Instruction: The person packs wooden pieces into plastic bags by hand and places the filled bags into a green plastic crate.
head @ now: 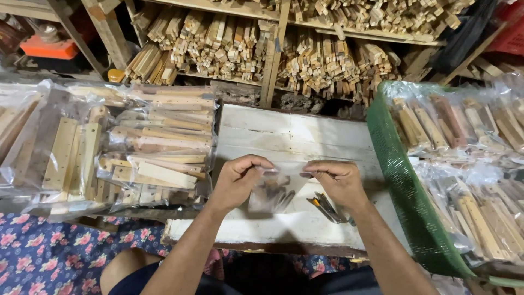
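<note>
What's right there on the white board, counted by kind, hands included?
Hands: 2, left and right
Small clear bag pinched between them: 1
Cluster of small metal pieces lying on the white board: 1
Total: 4

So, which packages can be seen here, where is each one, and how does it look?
Small bag: clear plastic, held over the white board by left hand and right hand, dark pieces inside.
Left packs: clear bags of pale wooden parts, piled.
Right packs: clear bags of wooden parts in a green basket.
</note>
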